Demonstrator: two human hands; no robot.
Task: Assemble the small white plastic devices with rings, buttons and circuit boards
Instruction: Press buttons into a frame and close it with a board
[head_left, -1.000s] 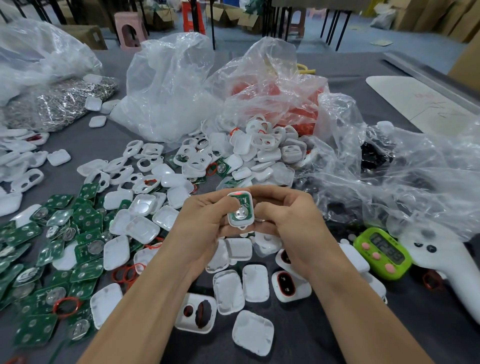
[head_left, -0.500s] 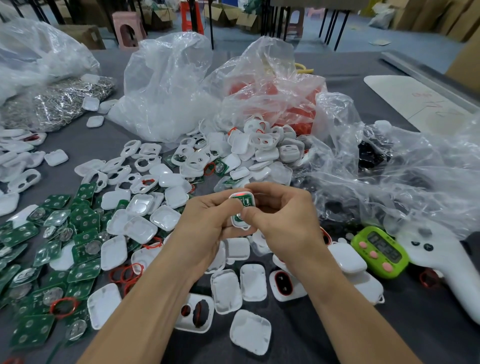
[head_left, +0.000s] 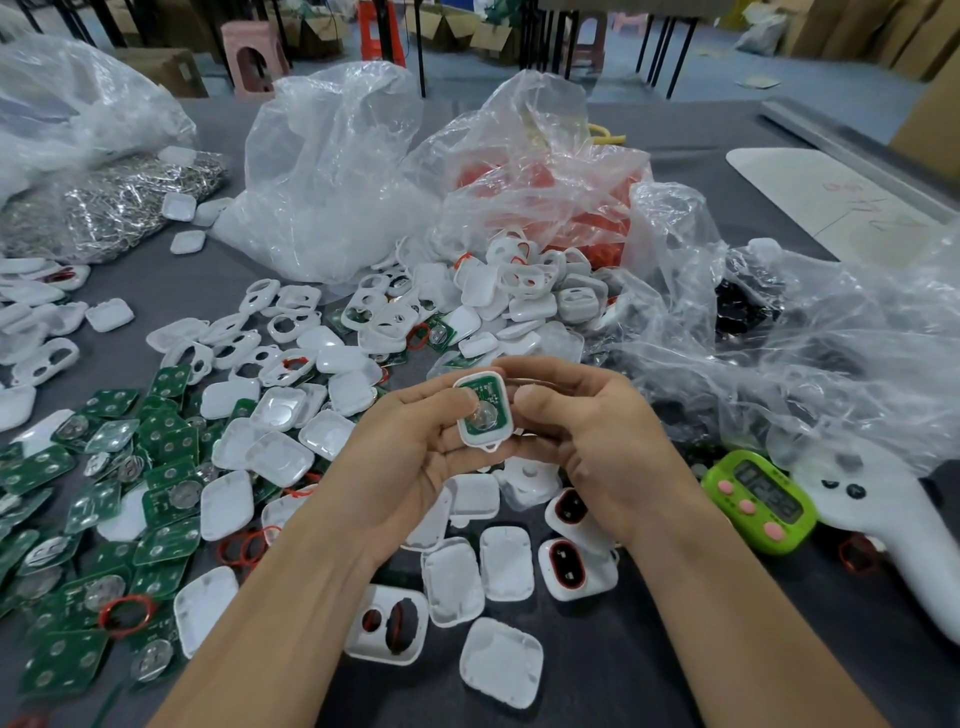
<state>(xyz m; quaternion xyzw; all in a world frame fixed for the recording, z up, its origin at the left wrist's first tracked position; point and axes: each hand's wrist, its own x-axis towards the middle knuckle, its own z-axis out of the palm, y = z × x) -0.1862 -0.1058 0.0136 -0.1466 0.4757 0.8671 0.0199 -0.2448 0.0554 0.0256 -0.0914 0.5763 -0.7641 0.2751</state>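
Note:
A small white device shell (head_left: 483, 410) with a green circuit board and a round silver battery seated in it sits upright between both hands above the table's middle. My left hand (head_left: 410, 452) grips its left edge with thumb and fingers. My right hand (head_left: 592, 431) holds its right side, thumb near the board. Green circuit boards (head_left: 104, 499) lie scattered at the left. White covers (head_left: 280, 447) and shells with holes (head_left: 384, 623) lie around and below the hands. Red rings (head_left: 127, 613) lie among the boards.
Clear plastic bags (head_left: 337, 171) stand at the back, one holding red parts (head_left: 550, 192). A pile of white shells (head_left: 519, 291) lies beyond the hands. A green timer (head_left: 758, 499) and a white handheld controller (head_left: 883, 525) lie at the right. Crumpled plastic (head_left: 779, 353) covers the right side.
The right thumb has lifted off the board, so the board and battery show in full again. The device has tilted slightly and both hands stay around it.

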